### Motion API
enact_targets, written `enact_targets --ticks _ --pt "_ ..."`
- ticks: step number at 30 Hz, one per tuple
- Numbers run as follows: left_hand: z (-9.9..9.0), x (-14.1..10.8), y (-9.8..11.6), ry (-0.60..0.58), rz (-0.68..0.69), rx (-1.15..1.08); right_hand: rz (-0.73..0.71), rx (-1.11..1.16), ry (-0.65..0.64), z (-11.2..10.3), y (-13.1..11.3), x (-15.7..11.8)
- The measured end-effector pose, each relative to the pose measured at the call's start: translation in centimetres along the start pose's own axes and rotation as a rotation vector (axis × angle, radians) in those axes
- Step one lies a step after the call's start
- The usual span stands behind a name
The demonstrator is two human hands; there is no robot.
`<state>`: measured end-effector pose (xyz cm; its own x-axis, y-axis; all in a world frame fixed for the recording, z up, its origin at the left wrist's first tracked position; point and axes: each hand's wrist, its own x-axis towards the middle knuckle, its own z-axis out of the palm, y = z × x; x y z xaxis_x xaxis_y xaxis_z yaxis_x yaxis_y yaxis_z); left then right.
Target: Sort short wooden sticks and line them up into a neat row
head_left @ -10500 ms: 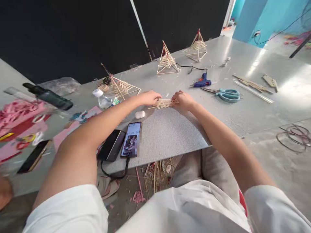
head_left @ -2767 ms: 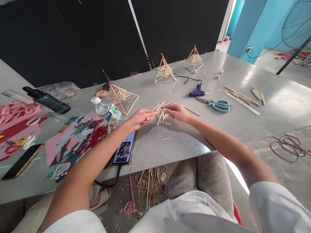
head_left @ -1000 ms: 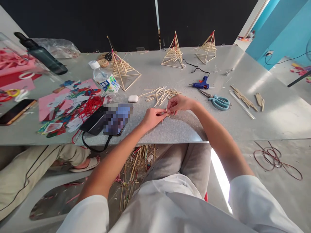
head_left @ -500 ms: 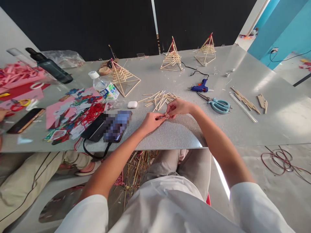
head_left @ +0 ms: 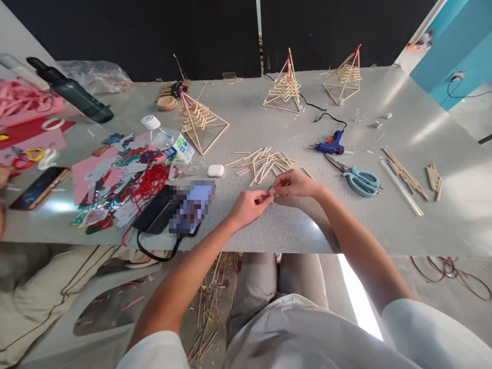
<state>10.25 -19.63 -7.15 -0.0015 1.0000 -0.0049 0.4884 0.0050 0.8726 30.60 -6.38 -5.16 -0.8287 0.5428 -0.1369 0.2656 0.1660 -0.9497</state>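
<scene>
My left hand (head_left: 250,206) and my right hand (head_left: 295,183) meet over the near part of the table. Both pinch a small, pale wooden stick piece (head_left: 271,195), mostly covered by my fingertips. Just beyond them lies a loose pile of short wooden sticks (head_left: 265,163), and a single stick (head_left: 308,173) rests by my right wrist. To the right are a blue glue gun (head_left: 330,144) and scissors with light blue handles (head_left: 361,182).
Stick pyramids stand farther back: one left (head_left: 202,125), one central (head_left: 284,89), one right (head_left: 346,77). A bottle (head_left: 169,141), an earbud case (head_left: 216,170), a phone (head_left: 194,207) and red string (head_left: 151,177) lie left. More sticks (head_left: 405,174) lie right.
The view has shifted, so the table's things sit farther right. My hands stay together at the fingertips, and the small wooden piece between them shows a little more.
</scene>
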Motion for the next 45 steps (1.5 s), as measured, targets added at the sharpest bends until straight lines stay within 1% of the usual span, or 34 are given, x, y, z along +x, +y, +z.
enact_targets --ticks 3,5,9,11,13,15,17,19,21,23,24,26,28,29,30,32,33,36,39,41,42,44,45 --pt "0.3 0.0 -0.2 0.006 -0.006 0.024 -0.006 -0.03 0.006 -0.3 -0.5 -0.3" --pt "0.5 0.0 -0.5 0.003 -0.011 0.042 0.0 -0.05 0.012 -0.2 -0.7 -0.3" --pt "0.7 0.0 -0.5 -0.035 0.0 0.066 0.033 -0.074 0.022 0.6 -1.4 -0.3" --pt "0.7 0.0 -0.4 -0.06 0.014 0.075 0.045 -0.136 0.037 0.7 -2.2 -0.3" --pt "0.6 -0.1 -0.2 -0.082 0.027 0.089 0.058 -0.244 0.047 0.2 -3.3 -0.3" --pt "0.5 -0.4 0.1 -0.099 0.042 0.11 0.105 -0.34 0.042 -0.7 -4.4 -0.1" --pt "0.3 -0.9 0.4 -0.109 0.056 0.135 0.198 -0.421 0.056 -1.9 -5.1 0.5" --pt "0.2 -1.3 0.8 -0.117 0.064 0.166 0.302 -0.606 0.106 -2.8 -5.5 1.5" --pt "0.2 -1.6 1.3 -0.126 0.068 0.199 0.371 -0.839 0.148 -3.0 -5.6 2.7" --pt "0.1 -1.7 1.7 -0.141 0.074 0.228 0.382 -0.998 0.184 -2.4 -5.7 4.1" --pt "0.1 -1.7 1.9 -0.147 0.077 0.242 0.348 -1.048 0.198 -1.8 -5.8 4.7" --pt "0.2 -1.8 2.0 -0.156 0.083 0.265 0.188 -1.164 0.187 -0.4 -6.0 6.1" --pt "0.2 -2.0 2.1 -0.156 0.087 0.283 -0.027 -1.321 0.084 1.1 -6.3 7.5" --pt "0.3 -2.1 2.1 -0.155 0.089 0.289 -0.111 -1.394 0.008 1.8 -6.4 8.2" --pt "0.3 -2.2 2.1 -0.154 0.092 0.294 -0.163 -1.452 -0.064 2.3 -6.3 8.8" --pt "0.4 -2.5 2.1 -0.151 0.1 0.297 -0.203 -1.52 -0.154 3.1 -6.2 9.9" --pt "0.4 -2.6 2.2 -0.15 0.104 0.296 -0.207 -1.532 -0.168 3.5 -6.0 10.5" --pt "0.4 -2.6 2.2 -0.135 0.109 0.273 -0.203 -1.528 -0.147 4.2 -5.8 11.9" --pt "0.4 -2.4 2.0 -0.11 0.102 0.198 -0.176 -1.53 -0.113 4.6 -6.3 12.9" --pt "0.4 -2.1 1.7 -0.1 0.084 0.11 -0.145 -1.537 -0.082 4.1 -6.7 12.5" --pt "0.4 -1.9 1.5 -0.1 0.068 0.052 -0.134 -1.543 -0.058 3.5 -6.8 11.7" --pt "0.5 -1.4 1.2 -0.124 0.024 -0.095 -0.142 -1.568 0.002 1.8 -6.6 8.6" --pt "0.5 -1.1 1.1 -0.148 -0.002 -0.18 -0.21 -1.604 0.052 0.8 -6.3 6.5"
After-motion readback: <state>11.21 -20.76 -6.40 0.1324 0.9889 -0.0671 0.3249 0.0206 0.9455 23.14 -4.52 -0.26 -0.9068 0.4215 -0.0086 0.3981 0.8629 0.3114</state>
